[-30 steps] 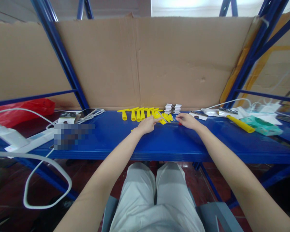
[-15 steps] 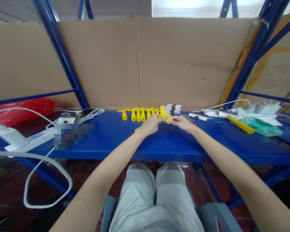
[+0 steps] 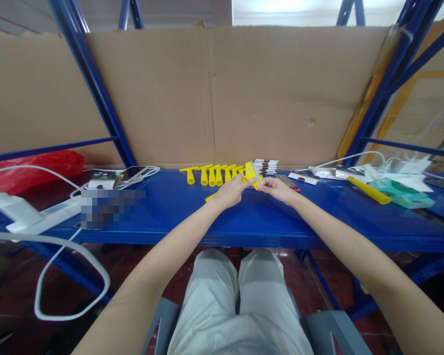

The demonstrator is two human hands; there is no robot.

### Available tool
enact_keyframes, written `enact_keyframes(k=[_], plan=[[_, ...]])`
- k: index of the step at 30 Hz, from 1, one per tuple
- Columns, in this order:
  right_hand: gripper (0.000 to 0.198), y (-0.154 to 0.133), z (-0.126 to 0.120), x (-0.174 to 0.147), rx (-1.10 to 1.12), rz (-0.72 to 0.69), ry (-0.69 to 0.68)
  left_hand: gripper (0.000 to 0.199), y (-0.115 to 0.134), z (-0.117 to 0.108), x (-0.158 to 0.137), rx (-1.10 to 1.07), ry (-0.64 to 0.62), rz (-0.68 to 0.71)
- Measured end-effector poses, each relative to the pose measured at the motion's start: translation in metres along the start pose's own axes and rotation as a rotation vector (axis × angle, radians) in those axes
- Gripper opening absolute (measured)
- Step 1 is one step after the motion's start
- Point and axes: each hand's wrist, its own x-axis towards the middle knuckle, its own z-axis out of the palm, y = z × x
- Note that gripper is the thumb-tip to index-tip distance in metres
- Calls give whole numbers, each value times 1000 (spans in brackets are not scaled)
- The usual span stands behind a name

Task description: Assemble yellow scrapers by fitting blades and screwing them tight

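Note:
My left hand [image 3: 230, 191] is closed round a yellow scraper [image 3: 250, 172] above the blue table. The scraper's wide head tilts up to the right, and a bit of its yellow handle shows below my left palm. Along the head's right side runs a pale, metallic-looking strip. At the lower end of that strip, the thumb and fingers of my right hand [image 3: 278, 189] pinch the edge; whether a separate small part sits between them is too small to tell. Behind my left hand stand several similar yellow scrapers [image 3: 204, 176] in a row, their hollow handle ends facing me.
White-and-dark small packs [image 3: 265, 166] are stacked by the cardboard wall [image 3: 151, 98]. A flat dark-and-red item [image 3: 290, 182] lies beyond my right hand. Rightward are a yellow tube [image 3: 370, 191] and green packaging [image 3: 403, 193]; leftward, a power strip [image 3: 54, 214] and cables.
Both hands keep nearly the same place on the scraper. My right hand has shifted slightly left, and more of the flat red-edged item shows behind it.

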Motion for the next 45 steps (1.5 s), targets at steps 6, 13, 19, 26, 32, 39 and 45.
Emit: enact_keyframes(k=[6,13,19,26,32,39,45], plan=[[45,4,2,2,-21,-30,-9,66,3,-4,-2,-10,-12,-24],[33,5,-9,5,-190,-90,32,59,4,-4,0,-36,7,-80],[16,18,-35,12,-507,-7,135,53,-3,-6,-1,-73,-4,-133],[15,19,-43,27,-810,128,-41,51,-2,-7,0,-120,-3,-123],[16,13,-41,45,-869,231,-98,48,1,-10,-1,-159,-13,-120],[21,8,-28,46,-880,256,-27,46,1,-6,-1,-154,7,-78],[20,4,-21,34,-950,279,-38,47,0,-5,1,-175,16,-51]])
